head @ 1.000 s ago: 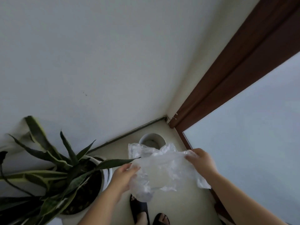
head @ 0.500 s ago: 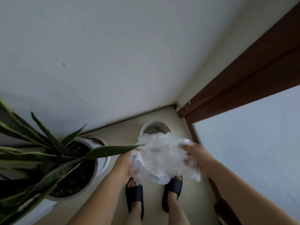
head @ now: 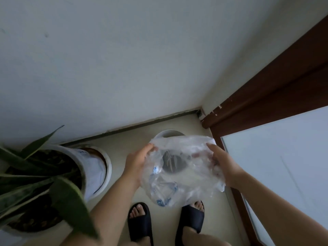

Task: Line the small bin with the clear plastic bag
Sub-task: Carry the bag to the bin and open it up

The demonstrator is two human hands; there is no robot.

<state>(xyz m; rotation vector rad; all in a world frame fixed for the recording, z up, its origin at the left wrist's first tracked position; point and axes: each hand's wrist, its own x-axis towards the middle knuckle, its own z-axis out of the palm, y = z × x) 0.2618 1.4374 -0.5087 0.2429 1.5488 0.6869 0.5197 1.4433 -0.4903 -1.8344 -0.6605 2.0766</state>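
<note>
Clear plastic bag point(head: 182, 171): thin, crinkly, see-thru film w/ some blue print low on the left side. Held up in the air btwn both hands, mouth stretched wide, right above the bin.
Left hand point(head: 137, 161): fingers curled over the bag's left edge, pinching the film.
Right hand point(head: 221, 162): gripping the right edge, fingers tucked inside the bag, showing pinkish thru the plastic.
Small bin point(head: 169, 133): white, round rim, smooth plastic by the look of it. Sits on the floor in the corner, mostly hidden behind the bag; only the far rim pokes out. Dark round opening shows thru the film.
Potted plant point(head: 44, 176): long stiff pointed leaves, dark green w/ paler edges, in a white round pot on the left, near the left forearm.
Slides point(head: 141, 222): black, chunky, matte, one on each foot, toes toward the bin.
Floor point(head: 124, 139): pale cream, smooth.
Door frame point(head: 266, 96): dark brown wood on the right, paint chipped near the base.
</note>
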